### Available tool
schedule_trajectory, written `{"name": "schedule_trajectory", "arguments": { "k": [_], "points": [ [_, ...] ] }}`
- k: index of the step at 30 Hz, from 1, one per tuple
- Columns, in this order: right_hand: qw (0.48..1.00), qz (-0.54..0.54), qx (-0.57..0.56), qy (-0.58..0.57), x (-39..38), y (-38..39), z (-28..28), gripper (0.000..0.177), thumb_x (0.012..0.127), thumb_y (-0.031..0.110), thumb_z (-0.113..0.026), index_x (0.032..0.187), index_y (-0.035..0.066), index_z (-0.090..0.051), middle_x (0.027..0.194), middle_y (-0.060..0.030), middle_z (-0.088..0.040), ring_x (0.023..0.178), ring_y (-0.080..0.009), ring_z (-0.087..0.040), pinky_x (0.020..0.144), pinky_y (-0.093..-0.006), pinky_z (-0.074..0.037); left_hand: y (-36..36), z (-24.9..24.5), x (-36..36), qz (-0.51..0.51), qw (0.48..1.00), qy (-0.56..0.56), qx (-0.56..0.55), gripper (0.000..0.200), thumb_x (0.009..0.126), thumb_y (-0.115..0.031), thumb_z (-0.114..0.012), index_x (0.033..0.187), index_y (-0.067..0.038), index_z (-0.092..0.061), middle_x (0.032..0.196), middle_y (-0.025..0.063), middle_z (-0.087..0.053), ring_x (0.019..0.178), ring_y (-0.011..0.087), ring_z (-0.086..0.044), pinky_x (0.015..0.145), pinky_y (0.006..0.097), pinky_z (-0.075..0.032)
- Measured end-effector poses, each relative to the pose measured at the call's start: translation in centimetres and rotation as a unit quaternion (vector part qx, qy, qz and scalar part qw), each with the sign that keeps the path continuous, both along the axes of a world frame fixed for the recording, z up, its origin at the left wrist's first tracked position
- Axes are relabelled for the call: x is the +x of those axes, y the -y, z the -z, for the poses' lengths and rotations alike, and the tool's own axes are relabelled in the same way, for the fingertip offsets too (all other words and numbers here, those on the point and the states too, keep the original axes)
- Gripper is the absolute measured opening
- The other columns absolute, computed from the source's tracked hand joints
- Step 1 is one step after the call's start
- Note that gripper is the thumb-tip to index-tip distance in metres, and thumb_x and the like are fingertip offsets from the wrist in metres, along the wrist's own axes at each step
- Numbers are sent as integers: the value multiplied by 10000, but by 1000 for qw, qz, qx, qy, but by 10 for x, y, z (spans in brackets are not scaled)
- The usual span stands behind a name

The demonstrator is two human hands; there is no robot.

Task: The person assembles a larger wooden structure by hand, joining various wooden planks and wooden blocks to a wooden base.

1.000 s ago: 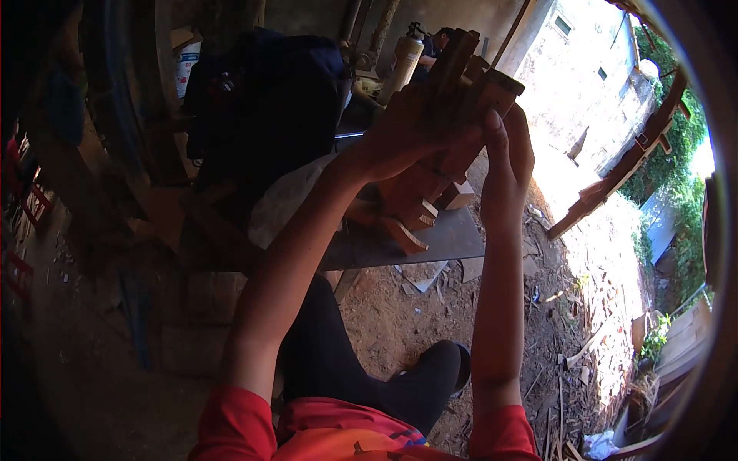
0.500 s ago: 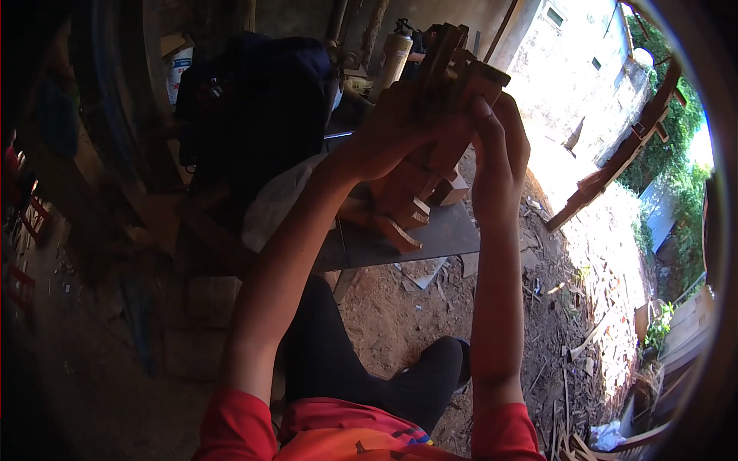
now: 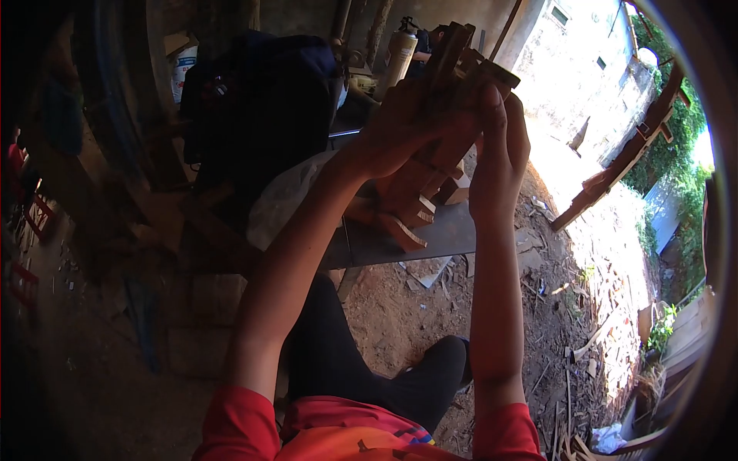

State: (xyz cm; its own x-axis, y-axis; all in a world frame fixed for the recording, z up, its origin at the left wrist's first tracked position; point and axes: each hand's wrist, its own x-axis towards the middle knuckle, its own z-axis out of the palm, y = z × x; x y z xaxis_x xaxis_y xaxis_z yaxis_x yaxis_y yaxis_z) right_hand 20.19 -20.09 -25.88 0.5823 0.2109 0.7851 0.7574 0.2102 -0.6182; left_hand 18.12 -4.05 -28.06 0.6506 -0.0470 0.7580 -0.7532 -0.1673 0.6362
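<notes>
In front of me at chest height or above, my left hand (image 3: 396,131) is closed around a cluster of brown wooden pieces (image 3: 453,50). My right hand (image 3: 501,150) grips the same wood from the right, its thumb pressed near the squared upper end. Shadow hides how the pieces fit together and where most of the left fingers lie. Below the hands, several cut wooden pieces (image 3: 403,233), some with curved ends, rest on a dark tabletop (image 3: 450,230).
A dark bag or cloth heap (image 3: 257,115) and a clear plastic bag (image 3: 280,203) sit at the left of the table. Behind stand a tan cylinder (image 3: 399,58) and a partly hidden person (image 3: 434,38). A notched timber (image 3: 623,169) slants at right; wood scraps litter the ground.
The right thumb has shifted slightly up and right along the wood. Both hands keep hold of it; the whole view has moved only a little.
</notes>
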Motion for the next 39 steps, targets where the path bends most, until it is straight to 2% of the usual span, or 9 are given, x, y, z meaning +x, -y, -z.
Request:
{"name": "schedule_trajectory", "arguments": {
  "k": [1, 4, 10, 13, 22, 28, 31, 37, 39],
  "points": [
    [1000, -2, -4, 3, 0, 0, -1, 428, 1086, 407, -582, 1320, 53, -641, 1168, -20, -663, 1126, -101, -617, 994, -306, -482, -1, 0, -2, 3, 1000, -22, 19, 671, 1032, -346, -646, 1582, -51, -401, 1479, 118, -540, 1351, 197, -519, 1126, 359, -432],
    [1000, -7, -13, 16, 6, 3, -3, 423, 1086, 396, -582, 1323, 51, -641, 1178, -29, -664, 1130, -113, -627, 986, -316, -499, 3, 4, 12, 47, 996, 55, -53, 538, 968, -362, -748, 1383, -50, -606, 1229, 95, -693, 1121, 176, -666, 978, 349, -529],
    [1000, -4, -16, 20, 8, 4, -3, 438, 1081, 394, -585, 1324, 34, -640, 1201, -43, -664, 1137, -122, -633, 990, -331, -509, 3, 5, 10, 10, 998, 53, -42, 544, 973, -368, -743, 1390, -49, -601, 1230, 94, -690, 1122, 174, -666, 975, 349, -532],
    [1000, 1, -15, 21, 6, 3, -4, 448, 1080, 396, -587, 1331, 29, -637, 1206, -49, -666, 1135, -126, -635, 993, -331, -507, -2, 2, 4, 22, 999, 2, 23, 693, 1033, -395, -648, 1571, -33, -402, 1481, 121, -541, 1349, 206, -516, 1150, 365, -403],
    [1000, 23, -17, 3, 2, 2, -4, 472, 1071, 404, -593, 1343, 20, -633, 1223, -73, -666, 1156, -154, -633, 1001, -335, -505, 0, 8, 18, 28, 997, 75, -3, 555, 1023, -359, -671, 1436, -13, -536, 1277, 78, -647, 1158, 140, -621, 982, 304, -517],
    [998, 52, -29, 23, 1, 4, -3, 476, 1067, 398, -596, 1344, 13, -632, 1213, -74, -658, 1171, -160, -628, 996, -327, -507, 0, 9, 28, 38, 998, 47, -4, 495, 1014, -368, -682, 1352, -15, -603, 1140, 56, -690, 1040, 114, -649, 915, 285, -535],
    [997, 49, 39, 39, 0, -6, -4, 420, 1067, 396, -602, 1163, -2, -699, 985, -70, -701, 898, -139, -618, 829, -303, -467, 2, 9, 25, 42, 998, 42, -13, 503, 1013, -362, -684, 1366, -15, -592, 1177, 53, -681, 1063, 110, -639, 918, 287, -534],
    [998, 49, 24, 39, 1, -4, 2, 424, 1073, 400, -589, 1181, 4, -694, 1026, -75, -695, 965, -138, -625, 859, -296, -472, 0, 14, 26, 51, 997, 59, -26, 595, 1014, -375, -697, 1465, -36, -509, 1339, 67, -625, 1213, 128, -596, 1032, 304, -498],
    [998, 43, 28, 20, -2, -4, 1, 423, 1075, 399, -586, 1194, 7, -691, 1041, -73, -692, 985, -138, -624, 873, -296, -472, -3, 9, 22, 31, 998, 43, 21, 619, 1033, -383, -671, 1514, -53, -464, 1392, 79, -597, 1257, 144, -578, 1073, 327, -479]
  ]
}}
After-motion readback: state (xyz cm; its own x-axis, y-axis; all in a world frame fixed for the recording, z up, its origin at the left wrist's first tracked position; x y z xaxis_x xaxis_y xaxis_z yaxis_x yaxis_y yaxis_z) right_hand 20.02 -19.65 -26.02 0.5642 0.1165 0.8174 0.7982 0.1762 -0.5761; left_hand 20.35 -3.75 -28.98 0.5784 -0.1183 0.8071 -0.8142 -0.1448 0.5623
